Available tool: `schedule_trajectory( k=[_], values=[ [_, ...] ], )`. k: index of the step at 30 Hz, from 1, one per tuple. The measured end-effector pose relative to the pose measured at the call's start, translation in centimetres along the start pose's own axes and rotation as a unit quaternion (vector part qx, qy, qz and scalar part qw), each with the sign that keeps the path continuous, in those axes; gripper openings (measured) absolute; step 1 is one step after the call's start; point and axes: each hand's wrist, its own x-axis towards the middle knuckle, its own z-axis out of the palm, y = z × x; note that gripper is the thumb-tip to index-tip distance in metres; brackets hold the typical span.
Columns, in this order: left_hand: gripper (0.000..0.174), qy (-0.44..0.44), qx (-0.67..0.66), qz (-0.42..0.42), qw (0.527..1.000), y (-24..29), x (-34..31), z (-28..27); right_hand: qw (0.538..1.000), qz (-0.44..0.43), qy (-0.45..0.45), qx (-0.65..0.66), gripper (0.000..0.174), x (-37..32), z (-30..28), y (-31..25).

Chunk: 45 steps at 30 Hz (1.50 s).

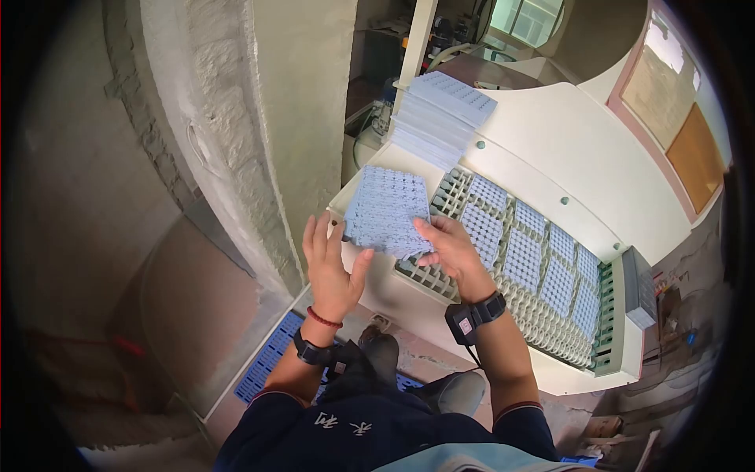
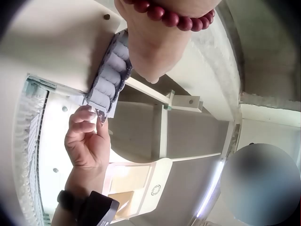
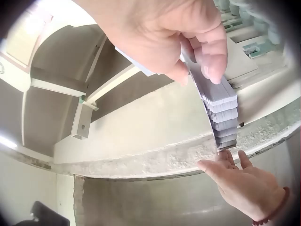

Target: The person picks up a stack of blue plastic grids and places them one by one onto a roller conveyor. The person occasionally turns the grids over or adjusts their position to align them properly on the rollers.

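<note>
A stack of light blue perforated sheets [image 1: 389, 206] with wavy edges is held up in front of the machine. My right hand [image 1: 450, 245] pinches its lower right corner, thumb on top and fingers underneath. In the right wrist view the edges of the stack [image 3: 221, 110] look layered and scalloped. My left hand [image 1: 330, 267], with a red bead bracelet, is beside the stack's left side, fingers extended and thumb apart. The right wrist view shows the left hand's fingertips [image 3: 228, 157] right at the stack's far end.
A white machine [image 1: 543, 126] has a slatted bed [image 1: 550, 326] carrying several similar blue sheets [image 1: 523, 259]. A tall pile of blue sheets [image 1: 440, 118] stands on its back corner. A rough pillar [image 1: 228, 118] rises at the left. A blue grate [image 1: 271, 354] lies on the floor.
</note>
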Motion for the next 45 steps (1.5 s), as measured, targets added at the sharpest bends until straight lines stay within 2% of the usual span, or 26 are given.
schedule_trajectory(
  k=[5,11,13,15,16,18,19,20,21,22,24,25,27,28,30,31,33,34,36,37,38,39,40,42,43,45],
  values=[
    [0.053,-0.032,-0.017,0.069,0.997,1.2,-0.6,-0.7,0.999,0.006,-0.013,-0.043,0.041,0.1,-1.8,0.1],
    [0.054,-0.095,-0.068,0.107,0.987,2.4,-1.7,-1.4,0.996,0.019,-0.006,0.091,0.041,-2.7,-4.8,1.7],
    [0.052,-0.128,-0.127,0.138,0.974,2.7,-2.1,-1.3,0.996,0.008,-0.002,0.092,0.039,-4.2,-6.5,2.9],
    [0.05,-0.119,-0.148,0.145,0.971,3.1,-2.5,-1.6,0.989,-0.039,0.057,0.134,0.035,-6.0,-8.3,4.5],
    [0.048,-0.127,-0.199,0.125,0.964,2.8,-2.9,-1.6,0.989,-0.039,0.057,0.134,0.035,-7.0,-9.0,5.3],
    [0.037,-0.139,-0.308,0.069,0.939,2.4,-4.1,-0.8,0.967,-0.08,0.142,0.197,0.03,-9.0,-10.3,6.9],
    [0.037,-0.142,-0.311,0.068,0.937,2.4,-4.8,-0.2,0.966,-0.08,0.146,0.198,0.03,-10.0,-10.6,7.1],
    [0.037,-0.227,-0.477,-0.076,0.845,2.6,-5.6,0.5,0.961,-0.093,0.169,0.196,0.03,-11.4,-10.7,7.0],
    [0.039,-0.298,-0.612,-0.216,0.7,2.8,-6.2,1.4,0.956,-0.107,0.191,0.194,0.029,-12.5,-11.0,7.1],
    [0.039,-0.302,-0.612,-0.215,0.698,2.7,-6.8,2.5,0.961,-0.107,0.163,0.194,0.029,-13.1,-12.1,7.9],
    [0.045,-0.395,-0.722,-0.315,0.473,2.8,-7.8,5.1,0.964,-0.108,0.148,0.194,0.029,-14.1,-13.4,9.9],
    [0.045,-0.399,-0.721,-0.313,0.472,3.2,-8.1,6.2,0.967,-0.108,0.131,0.192,0.029,-14.5,-13.5,10.1],
    [0.051,-0.415,-0.745,-0.401,0.334,4.5,-8.3,7.6,0.966,-0.102,0.131,0.198,0.03,-15.4,-12.8,10.6],
    [0.051,-0.422,-0.743,-0.4,0.332,5.5,-8.3,7.7,0.971,-0.083,0.126,0.184,0.029,-15.7,-12.6,11.1],
    [0.054,-0.376,-0.689,-0.459,0.416,7.3,-8.2,7.5,0.978,-0.082,0.116,0.156,0.026,-15.7,-11.4,12.2],
    [0.054,-0.387,-0.685,-0.456,0.416,7.4,-8.3,7.9,0.975,-0.089,0.125,0.162,0.026,-15.7,-10.7,12.4],
    [0.049,-0.338,-0.689,-0.497,0.406,7.3,-8.6,8.6,0.981,-0.04,0.149,0.118,0.028,-15.6,-9.3,12.6],
    [0.049,-0.35,-0.684,-0.495,0.405,7.4,-8.8,8.5,0.981,-0.055,0.178,0.058,0.031,-15.4,-8.3,12.6],
    [0.04,-0.354,-0.612,-0.338,0.621,7.7,-9.0,7.9,0.976,-0.067,0.202,-0.051,0.038,-15.1,-7.2,13.3],
    [0.04,-0.367,-0.609,-0.334,0.619,7.3,-9.1,7.8,0.974,-0.069,0.212,-0.043,0.038,-15.2,-6.9,13.2],
    [0.037,-0.394,-0.519,-0.22,0.726,6.5,-9.1,7.9,0.978,-0.054,0.199,-0.039,0.038,-15.2,-6.7,12.7],
    [0.034,-0.407,-0.414,-0.097,0.808,5.7,-9.3,8.0,0.981,-0.037,0.185,-0.035,0.039,-15.3,-6.6,12.4],
    [0.034,-0.417,-0.414,-0.093,0.804,4.8,-9.9,8.4,0.984,-0.038,0.175,-0.023,0.04,-15.4,-6.6,12.2],
    [0.034,-0.402,-0.539,-0.172,0.72,3.4,-10.8,8.9,0.983,-0.036,0.179,-0.004,0.04,-15.7,-7.4,12.2],
    [0.034,-0.41,-0.538,-0.171,0.717,3.1,-10.6,9.0,0.984,-0.037,0.175,0.008,0.04,-15.8,-7.8,12.2],
    [0.034,-0.388,-0.655,-0.371,0.532,3.1,-9.9,9.1,0.976,-0.055,0.209,0.022,0.032,-16.0,-8.5,12.1]
  ],
)
